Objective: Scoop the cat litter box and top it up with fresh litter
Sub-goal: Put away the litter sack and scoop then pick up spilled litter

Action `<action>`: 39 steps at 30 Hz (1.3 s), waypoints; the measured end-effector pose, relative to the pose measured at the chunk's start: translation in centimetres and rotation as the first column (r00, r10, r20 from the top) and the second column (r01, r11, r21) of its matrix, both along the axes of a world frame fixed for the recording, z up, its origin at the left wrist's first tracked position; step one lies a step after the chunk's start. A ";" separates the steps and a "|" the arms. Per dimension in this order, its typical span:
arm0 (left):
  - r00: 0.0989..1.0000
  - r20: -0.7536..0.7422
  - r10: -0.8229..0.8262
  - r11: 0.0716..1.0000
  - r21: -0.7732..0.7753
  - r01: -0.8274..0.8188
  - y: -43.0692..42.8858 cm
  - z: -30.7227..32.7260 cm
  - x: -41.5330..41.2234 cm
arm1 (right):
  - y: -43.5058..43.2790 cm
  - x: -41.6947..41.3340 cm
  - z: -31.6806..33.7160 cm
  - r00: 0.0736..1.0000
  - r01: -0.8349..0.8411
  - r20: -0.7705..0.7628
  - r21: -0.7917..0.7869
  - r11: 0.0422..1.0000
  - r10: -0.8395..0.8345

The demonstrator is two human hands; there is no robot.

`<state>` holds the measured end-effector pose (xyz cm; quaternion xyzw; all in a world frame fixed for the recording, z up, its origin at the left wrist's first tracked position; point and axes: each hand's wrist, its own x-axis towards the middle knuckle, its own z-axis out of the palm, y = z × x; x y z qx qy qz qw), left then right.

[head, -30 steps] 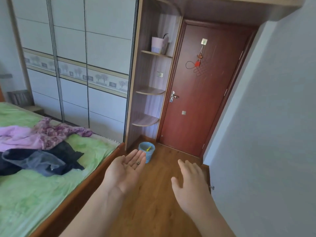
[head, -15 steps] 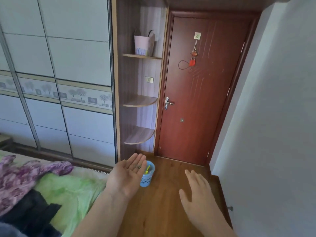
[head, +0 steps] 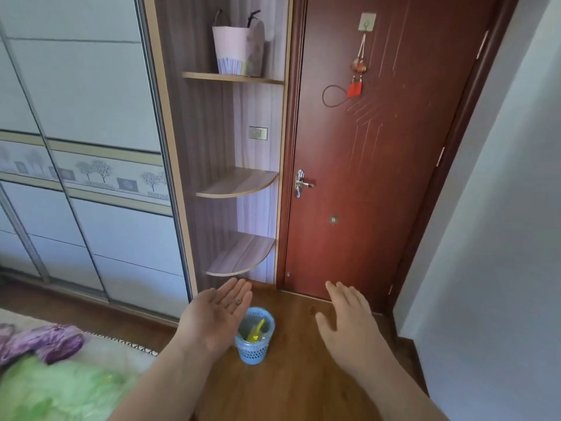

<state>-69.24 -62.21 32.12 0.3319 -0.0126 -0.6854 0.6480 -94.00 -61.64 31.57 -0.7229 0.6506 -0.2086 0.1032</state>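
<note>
My left hand (head: 217,314) is held palm up with fingers straight, and a few small dark bits (head: 238,301) lie on the palm near the fingers. Just past and below it, a small blue mesh waste basket (head: 255,350) stands on the wooden floor with something yellow (head: 256,329) inside. My right hand (head: 346,320) hovers palm down to the right of the basket, fingers straight and holding nothing. No litter box, scoop or litter bag is in view.
A closed red-brown door (head: 370,165) with a metal handle (head: 302,184) faces me. Corner shelves (head: 243,183) and a sliding wardrobe (head: 91,147) stand to its left. A bed with green cover (head: 60,390) is at the lower left, a wall (head: 501,268) on the right.
The view has moved forward toward the door and basket; the bed has slid out to the lower left. Both hands keep the same pose, the left now nearly over the basket.
</note>
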 end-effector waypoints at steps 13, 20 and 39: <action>0.996 -0.022 0.089 0.985 0.150 -0.085 -25.0 -5.5 1.9 | -29.1 4.4 -2.7 0.993 -0.114 -0.023 0.068 0.991 0.116; 0.999 0.017 0.027 0.974 0.226 -0.030 -40.9 -9.6 4.4 | -43.7 8.6 -5.1 0.993 -0.113 -0.031 0.113 0.987 0.117; 0.988 -0.049 0.146 0.684 0.726 -0.065 -59.8 -42.9 7.1 | -62.7 12.4 -37.1 0.978 -0.207 0.151 0.564 0.799 0.147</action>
